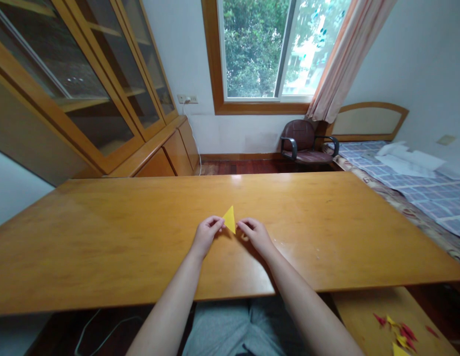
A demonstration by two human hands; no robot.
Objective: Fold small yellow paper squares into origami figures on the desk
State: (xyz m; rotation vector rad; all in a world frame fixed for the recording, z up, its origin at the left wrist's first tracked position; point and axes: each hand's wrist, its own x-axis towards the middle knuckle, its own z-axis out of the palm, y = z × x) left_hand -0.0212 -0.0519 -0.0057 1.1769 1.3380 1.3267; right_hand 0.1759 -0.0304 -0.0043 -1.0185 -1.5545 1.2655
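Note:
A small yellow paper triangle stands up between my two hands above the wooden table. My left hand pinches its left edge with closed fingers. My right hand pinches the lower right edge, fingers also closed. Both forearms reach in from the bottom of the view over my grey trousers.
A lower wooden bench at the bottom right carries several red and yellow folded paper bits. A glass-door cabinet lines the left wall. A dark office chair sits under the window, and a bed is at right.

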